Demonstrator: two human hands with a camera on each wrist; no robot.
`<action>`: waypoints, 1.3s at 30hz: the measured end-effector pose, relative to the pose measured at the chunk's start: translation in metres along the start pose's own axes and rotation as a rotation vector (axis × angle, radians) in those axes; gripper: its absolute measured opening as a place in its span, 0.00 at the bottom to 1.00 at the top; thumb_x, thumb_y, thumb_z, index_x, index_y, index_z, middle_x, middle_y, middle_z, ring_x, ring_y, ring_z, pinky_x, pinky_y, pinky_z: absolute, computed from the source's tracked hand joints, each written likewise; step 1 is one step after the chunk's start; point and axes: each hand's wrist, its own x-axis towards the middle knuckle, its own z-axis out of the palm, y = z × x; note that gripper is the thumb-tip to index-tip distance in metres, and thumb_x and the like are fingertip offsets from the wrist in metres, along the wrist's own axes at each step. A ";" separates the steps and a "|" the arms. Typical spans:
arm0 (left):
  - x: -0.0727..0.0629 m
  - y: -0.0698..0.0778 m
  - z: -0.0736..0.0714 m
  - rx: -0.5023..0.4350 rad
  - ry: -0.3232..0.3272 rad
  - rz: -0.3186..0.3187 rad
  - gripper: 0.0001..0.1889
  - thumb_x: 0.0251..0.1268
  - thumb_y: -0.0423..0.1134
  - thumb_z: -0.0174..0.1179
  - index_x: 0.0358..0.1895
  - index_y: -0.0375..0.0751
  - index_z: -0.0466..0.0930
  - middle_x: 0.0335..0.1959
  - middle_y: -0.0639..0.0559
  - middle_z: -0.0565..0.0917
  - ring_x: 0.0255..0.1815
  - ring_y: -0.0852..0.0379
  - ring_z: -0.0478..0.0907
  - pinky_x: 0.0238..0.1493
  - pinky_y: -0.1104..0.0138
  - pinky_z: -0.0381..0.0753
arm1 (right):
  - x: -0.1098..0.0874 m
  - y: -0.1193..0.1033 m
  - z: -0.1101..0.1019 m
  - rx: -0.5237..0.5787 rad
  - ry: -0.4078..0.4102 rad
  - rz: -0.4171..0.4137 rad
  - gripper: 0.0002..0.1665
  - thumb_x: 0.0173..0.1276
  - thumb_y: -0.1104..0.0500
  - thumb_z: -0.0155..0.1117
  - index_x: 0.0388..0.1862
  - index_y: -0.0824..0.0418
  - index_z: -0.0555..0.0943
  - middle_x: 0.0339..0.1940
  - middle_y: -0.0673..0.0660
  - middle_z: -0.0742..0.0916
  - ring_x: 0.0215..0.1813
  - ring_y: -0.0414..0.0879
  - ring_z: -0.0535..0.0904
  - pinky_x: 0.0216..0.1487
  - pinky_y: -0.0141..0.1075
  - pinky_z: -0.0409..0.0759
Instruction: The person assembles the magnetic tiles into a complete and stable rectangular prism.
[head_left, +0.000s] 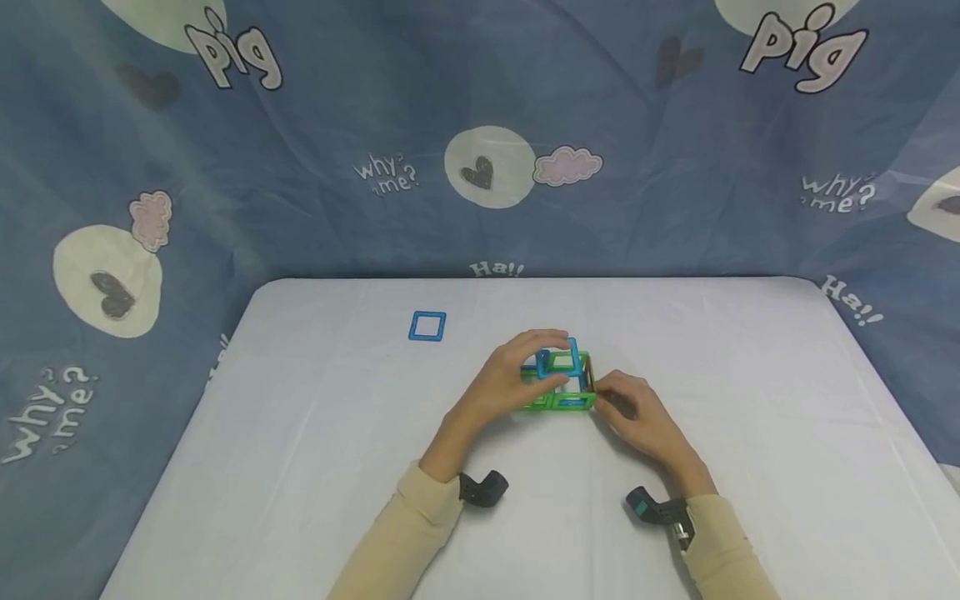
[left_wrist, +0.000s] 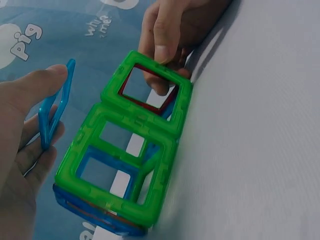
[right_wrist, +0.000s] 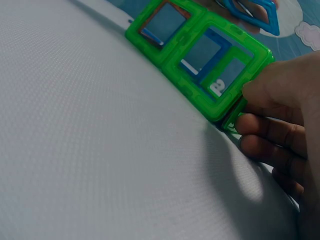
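My left hand (head_left: 510, 377) pinches a blue square magnetic tile (left_wrist: 68, 82) between thumb and fingers. It holds this tile tilted above a box-like structure of magnetic tiles (head_left: 557, 402). Two green square tiles (left_wrist: 140, 120) form the long side of the structure facing me, with blue and red tiles behind and at the ends. At the structure's right end, my right hand (head_left: 641, 415) grips the edge. In the right wrist view its thumb (right_wrist: 272, 90) lies against the green corner and the fingers bend by the end face. The structure's far side is partly hidden.
Another blue square tile (head_left: 412, 326) lies flat on the white table (head_left: 330, 400), to the back left of the structure. A blue printed cloth (head_left: 322, 217) hangs behind the table's far edge. Each wrist carries a dark camera mount (head_left: 483, 489).
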 end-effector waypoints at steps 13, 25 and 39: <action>0.007 0.007 0.008 0.016 -0.029 -0.006 0.24 0.56 0.45 0.68 0.57 0.51 0.75 0.62 0.57 0.76 0.64 0.59 0.71 0.64 0.64 0.71 | 0.003 -0.020 -0.005 0.014 -0.007 -0.035 0.10 0.62 0.70 0.62 0.42 0.60 0.81 0.37 0.53 0.85 0.41 0.42 0.77 0.53 0.32 0.71; 0.009 0.010 0.019 0.058 -0.076 0.068 0.22 0.56 0.45 0.68 0.54 0.49 0.76 0.59 0.54 0.78 0.62 0.59 0.73 0.70 0.64 0.64 | 0.001 0.003 0.000 0.003 -0.012 -0.005 0.10 0.64 0.63 0.62 0.40 0.47 0.80 0.38 0.42 0.83 0.46 0.38 0.76 0.61 0.47 0.66; 0.008 0.013 0.021 0.137 -0.079 0.051 0.20 0.56 0.45 0.68 0.52 0.48 0.78 0.59 0.54 0.79 0.63 0.59 0.73 0.72 0.61 0.60 | 0.001 0.003 0.000 -0.007 -0.014 -0.003 0.10 0.63 0.63 0.62 0.40 0.49 0.80 0.38 0.43 0.84 0.46 0.38 0.76 0.61 0.48 0.66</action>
